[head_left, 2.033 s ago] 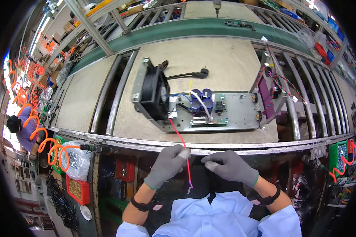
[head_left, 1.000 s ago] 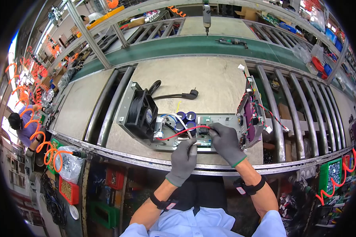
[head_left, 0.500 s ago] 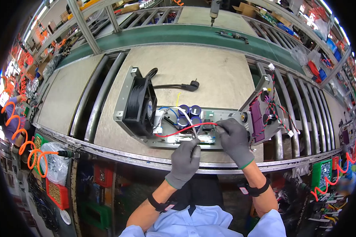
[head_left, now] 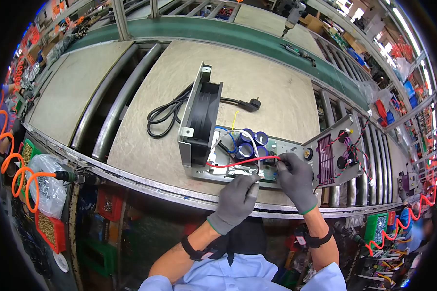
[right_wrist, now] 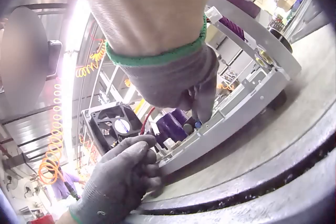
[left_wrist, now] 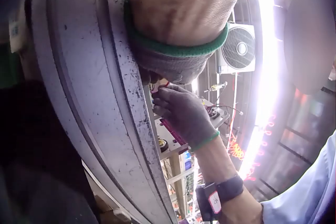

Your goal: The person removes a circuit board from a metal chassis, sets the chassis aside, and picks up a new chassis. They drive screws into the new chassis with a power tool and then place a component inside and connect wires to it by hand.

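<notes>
My gloved right hand (head_left: 297, 178) pinches a red wire (head_left: 238, 164), which runs left along a metal chassis (head_left: 199, 172) toward a black fan (head_left: 202, 121). At the chassis's near edge my gloved left hand (head_left: 235, 200) pinches a white wire (head_left: 255, 149) at its lower end. That wire arches down past blue-purple capacitors (head_left: 246, 150) on a green circuit board (head_left: 272, 172). On the chassis's right end stands a metal panel (head_left: 325, 155) with a purple heat sink. In the right wrist view the left hand (right_wrist: 123, 179) sits low beside the chassis, its fingers bent.
The chassis rests on a pale board (head_left: 277, 87) over conveyor rollers (head_left: 131, 97). A black power cord (head_left: 165, 116) with a plug lies behind the fan. An electric screwdriver (head_left: 293, 19) hangs beyond the green belt (head_left: 179, 31). Parts bins, including a red one (head_left: 51, 230), flank the workplace.
Both hands have come forward from the front rail to the chassis. The red wire, earlier hanging from the left hand, is now drawn rightward in the right hand. The head view has turned.
</notes>
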`<act>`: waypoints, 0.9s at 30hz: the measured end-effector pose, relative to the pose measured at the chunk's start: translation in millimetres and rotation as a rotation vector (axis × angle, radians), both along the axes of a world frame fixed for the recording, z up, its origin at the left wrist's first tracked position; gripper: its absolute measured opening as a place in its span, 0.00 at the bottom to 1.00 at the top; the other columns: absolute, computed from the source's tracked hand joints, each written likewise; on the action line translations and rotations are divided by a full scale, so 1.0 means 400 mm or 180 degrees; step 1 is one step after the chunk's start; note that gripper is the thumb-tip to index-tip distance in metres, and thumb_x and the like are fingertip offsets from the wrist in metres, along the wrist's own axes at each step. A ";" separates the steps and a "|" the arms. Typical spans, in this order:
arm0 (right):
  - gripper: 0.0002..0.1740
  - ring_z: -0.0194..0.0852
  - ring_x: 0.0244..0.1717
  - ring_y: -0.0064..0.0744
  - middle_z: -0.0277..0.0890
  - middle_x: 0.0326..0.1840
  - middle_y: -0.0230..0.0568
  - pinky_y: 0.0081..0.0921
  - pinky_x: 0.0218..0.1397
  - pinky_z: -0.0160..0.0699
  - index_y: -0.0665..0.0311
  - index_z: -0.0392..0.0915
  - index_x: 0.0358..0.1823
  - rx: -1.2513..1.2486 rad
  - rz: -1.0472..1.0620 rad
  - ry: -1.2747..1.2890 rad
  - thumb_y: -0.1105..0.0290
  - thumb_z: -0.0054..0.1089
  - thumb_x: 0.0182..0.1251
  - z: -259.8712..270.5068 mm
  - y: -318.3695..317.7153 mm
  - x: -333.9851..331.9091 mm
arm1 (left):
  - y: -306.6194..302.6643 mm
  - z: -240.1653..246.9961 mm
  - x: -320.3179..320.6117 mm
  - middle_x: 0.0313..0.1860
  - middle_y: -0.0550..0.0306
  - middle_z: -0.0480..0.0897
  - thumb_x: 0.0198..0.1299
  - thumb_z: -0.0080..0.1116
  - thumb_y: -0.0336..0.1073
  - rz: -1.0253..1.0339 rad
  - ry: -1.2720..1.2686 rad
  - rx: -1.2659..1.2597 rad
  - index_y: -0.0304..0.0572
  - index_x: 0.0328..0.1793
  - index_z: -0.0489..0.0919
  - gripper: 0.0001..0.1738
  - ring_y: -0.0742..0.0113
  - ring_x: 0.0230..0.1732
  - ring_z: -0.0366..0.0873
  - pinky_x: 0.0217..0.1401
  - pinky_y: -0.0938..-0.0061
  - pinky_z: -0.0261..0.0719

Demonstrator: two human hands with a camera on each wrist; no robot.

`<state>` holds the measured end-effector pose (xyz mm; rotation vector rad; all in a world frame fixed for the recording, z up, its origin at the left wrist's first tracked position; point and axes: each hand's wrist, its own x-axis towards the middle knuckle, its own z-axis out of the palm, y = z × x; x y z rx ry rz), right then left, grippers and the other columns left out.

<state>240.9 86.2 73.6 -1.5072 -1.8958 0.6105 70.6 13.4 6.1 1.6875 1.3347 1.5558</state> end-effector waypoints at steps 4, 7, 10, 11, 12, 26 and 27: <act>0.06 0.85 0.29 0.33 0.83 0.29 0.49 0.29 0.36 0.81 0.69 0.84 0.44 -0.0026 -0.0095 0.0146 0.77 0.64 0.67 -0.003 0.003 -0.001 | 0.003 -0.002 -0.004 0.42 0.44 0.84 0.64 0.61 0.24 -0.0036 -0.0074 0.0026 0.39 0.55 0.81 0.14 0.44 0.42 0.85 0.43 0.58 0.83; 0.06 0.84 0.28 0.34 0.82 0.29 0.49 0.30 0.36 0.80 0.70 0.84 0.43 0.0039 -0.0066 -0.0221 0.77 0.64 0.67 0.004 0.000 -0.006 | 0.002 0.001 -0.006 0.42 0.44 0.84 0.64 0.61 0.25 -0.0065 -0.0059 -0.0009 0.40 0.55 0.82 0.14 0.44 0.42 0.85 0.44 0.58 0.83; 0.06 0.85 0.29 0.35 0.82 0.30 0.50 0.31 0.36 0.80 0.70 0.84 0.43 0.0042 -0.0065 -0.0259 0.78 0.64 0.67 0.002 -0.005 -0.003 | 0.002 -0.001 -0.006 0.43 0.44 0.84 0.64 0.61 0.25 -0.0061 -0.0077 -0.0006 0.39 0.55 0.82 0.13 0.45 0.43 0.85 0.44 0.58 0.84; 0.06 0.85 0.30 0.37 0.83 0.30 0.50 0.31 0.36 0.80 0.70 0.84 0.44 0.0070 -0.0034 -0.0247 0.78 0.64 0.67 0.000 -0.003 -0.001 | 0.003 -0.002 -0.006 0.43 0.44 0.84 0.65 0.61 0.25 -0.0056 -0.0085 0.0008 0.39 0.55 0.82 0.13 0.45 0.43 0.85 0.44 0.58 0.84; 0.07 0.85 0.30 0.38 0.83 0.31 0.51 0.31 0.36 0.80 0.70 0.84 0.44 0.0094 -0.0004 -0.0233 0.78 0.64 0.67 -0.004 -0.002 0.001 | 0.003 -0.002 -0.006 0.42 0.44 0.84 0.65 0.61 0.25 -0.0046 -0.0079 0.0022 0.39 0.55 0.82 0.13 0.45 0.42 0.85 0.44 0.58 0.83; 0.12 0.88 0.43 0.53 0.86 0.43 0.53 0.40 0.47 0.86 0.68 0.84 0.49 0.0942 0.0389 -0.0159 0.72 0.69 0.65 -0.103 0.001 0.036 | -0.003 -0.021 0.010 0.41 0.45 0.80 0.64 0.59 0.28 0.0109 0.0458 0.0142 0.39 0.55 0.81 0.13 0.43 0.42 0.81 0.45 0.54 0.79; 0.15 0.86 0.43 0.52 0.84 0.43 0.52 0.41 0.46 0.85 0.67 0.82 0.53 0.0957 0.0316 0.0070 0.70 0.68 0.67 -0.105 -0.027 0.035 | -0.003 -0.026 0.014 0.41 0.45 0.80 0.64 0.59 0.28 0.0091 0.0512 0.0260 0.38 0.54 0.80 0.13 0.42 0.42 0.80 0.45 0.54 0.79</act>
